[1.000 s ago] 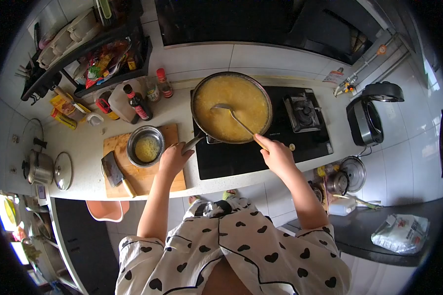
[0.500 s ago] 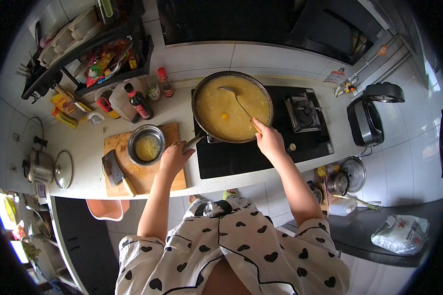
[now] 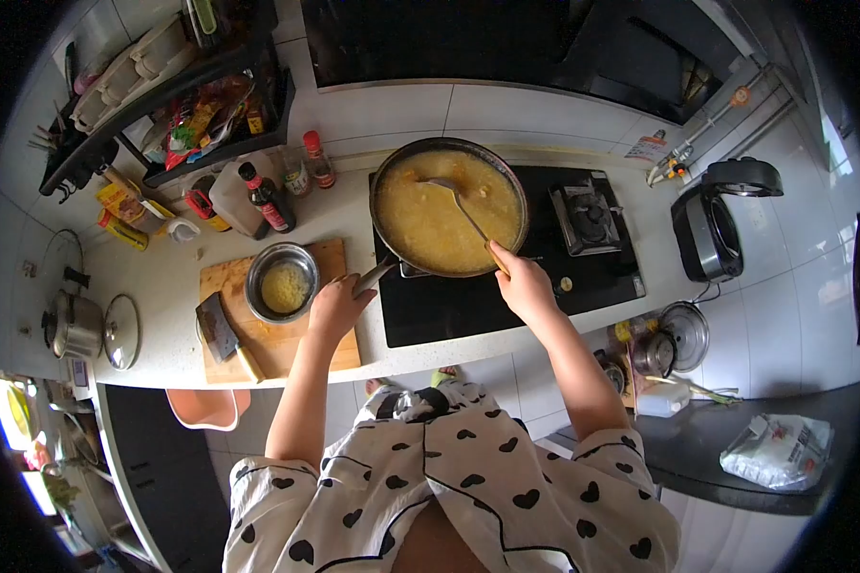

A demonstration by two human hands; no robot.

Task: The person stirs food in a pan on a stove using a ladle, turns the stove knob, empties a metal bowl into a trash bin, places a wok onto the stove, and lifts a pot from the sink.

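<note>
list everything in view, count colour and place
hob: 1, black, on counter
pan: 1, dark, hob's left side
food: 1 panful, yellow, in pan
ladle: 1, silver, yellowish handle, in pan
burner: 1, silver-black, hob's right side
chopping board: 1, brown, left of hob
bowl: 1, silver, on board
cleaver: 1, dark, pale handle, on board
dark bottle: 1, black, behind board
pot at left: 1, silver, on counter
glass lid: 1, clear, beside that pot
basin: 1, pink, below counter
open appliance: 1, black, far right
rack: 1, black, upper left
bag: 1, white, lower right
other items: not countable, mixed, around edges
left hand: 1, bare, on pan handle
right hand: 1, bare, on ladle
</note>
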